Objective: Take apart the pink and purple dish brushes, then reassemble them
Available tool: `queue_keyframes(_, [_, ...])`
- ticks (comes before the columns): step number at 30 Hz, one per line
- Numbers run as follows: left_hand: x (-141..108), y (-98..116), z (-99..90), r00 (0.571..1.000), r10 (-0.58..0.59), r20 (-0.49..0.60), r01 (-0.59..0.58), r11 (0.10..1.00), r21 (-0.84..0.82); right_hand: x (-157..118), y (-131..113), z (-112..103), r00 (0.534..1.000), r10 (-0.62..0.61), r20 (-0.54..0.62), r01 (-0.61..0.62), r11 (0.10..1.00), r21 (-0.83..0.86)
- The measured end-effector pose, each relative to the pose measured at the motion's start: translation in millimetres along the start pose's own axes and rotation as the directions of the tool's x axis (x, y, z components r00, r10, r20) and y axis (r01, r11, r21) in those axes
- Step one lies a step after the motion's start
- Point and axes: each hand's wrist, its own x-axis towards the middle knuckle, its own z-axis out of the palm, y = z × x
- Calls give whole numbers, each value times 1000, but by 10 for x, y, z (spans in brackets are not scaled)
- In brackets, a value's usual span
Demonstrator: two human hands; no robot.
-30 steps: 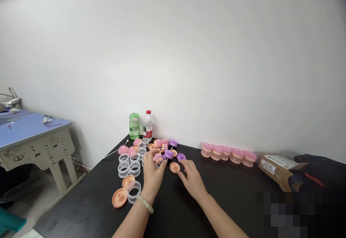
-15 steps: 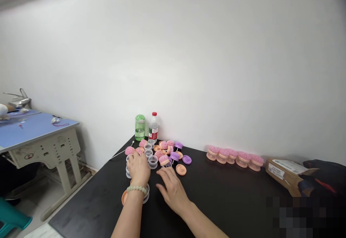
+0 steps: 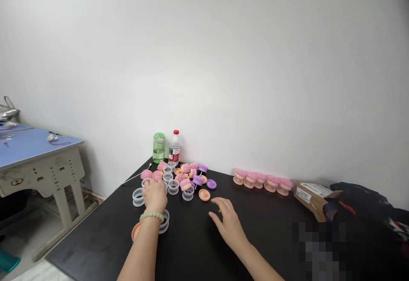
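My left hand (image 3: 155,196), with a pale green bead bracelet on its wrist, rests fingers-down among transparent plastic rings, right by a pink bristled brush head (image 3: 156,176). Whether it grips anything is hidden by the fingers. One ring (image 3: 138,197) lies to its left, and an orange disc (image 3: 136,231) is partly hidden under my wrist. My right hand (image 3: 228,221) hovers open on the black table, nearest an orange disc (image 3: 204,194) and a purple disc (image 3: 211,184). A loose pile of pink and purple bristled pieces (image 3: 188,176) lies ahead.
A row of assembled pink brushes (image 3: 262,181) stands along the wall. Behind the pile are a green bottle (image 3: 159,148) and a water bottle (image 3: 174,148). A cardboard box (image 3: 311,196) and dark cloth (image 3: 358,196) lie at right; a blue-topped desk (image 3: 38,144) stands left.
My left hand has moved left, away from the pile's middle and onto the rings. My right hand has drawn back rightward from the pile. The camera view has also shifted.
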Motion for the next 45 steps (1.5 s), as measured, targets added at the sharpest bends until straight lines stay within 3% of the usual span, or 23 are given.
queue_keyframes(5, [31, -17, -9, 999, 29, 39, -29, 1000, -1, 90, 184, 150, 996, 74, -49, -76, 996, -40])
queue_keyframes(11, [52, -109, -21, 999, 23, 23, -23, 1000, 12, 304, 329, 483, 990, 95, -100, -102, 992, -75])
queue_keyframes(15, [58, -171, 10, 999, 10, 34, -10, 1000, 4, 379, 381, 584, 994, 74, -78, -79, 995, -64])
queue_keyframes(20, [55, -181, 5, 999, 26, 21, -25, 999, -41, 352, 348, 492, 997, 75, -18, -75, 997, -1])
queue_keyframes(26, [-50, -144, -261, 993, -68, -100, 54, 989, -137, 145, 249, 193, 984, 181, 8, -181, 980, 78])
queue_keyframes(29, [-99, -77, -345, 986, -29, -164, -17, 963, -270, -43, 151, -9, 962, 269, 43, -272, 952, 138])
queue_keyframes(31, [-134, 32, -329, 974, 112, -195, -187, 886, -424, -177, 77, -151, 937, 339, 83, -348, 915, 202])
queue_keyframes(33, [-203, 200, -269, 932, 289, -220, -363, 733, -575, -296, 14, -284, 923, 370, 101, -384, 888, 254])
queue_keyframes(35, [-319, 404, -193, 874, 438, -211, -448, 557, -699, -386, -33, -397, 932, 354, 83, -362, 885, 292])
queue_keyframes(38, [-544, 689, -90, 805, 579, -128, -403, 376, -834, -442, -83, -527, 943, 329, 50, -326, 883, 338])
queue_keyframes(40, [-671, 820, -36, 777, 627, -60, -326, 319, -890, -432, -116, -598, 944, 327, 35, -320, 887, 332])
queue_keyframes(43, [-766, 916, 21, 760, 650, -24, -265, 276, -924, -388, -161, -683, 943, 328, 46, -326, 895, 303])
queue_keyframes(45, [-784, 944, 47, 764, 645, -32, -210, 201, -957, -367, -183, -721, 943, 327, 61, -330, 892, 308])
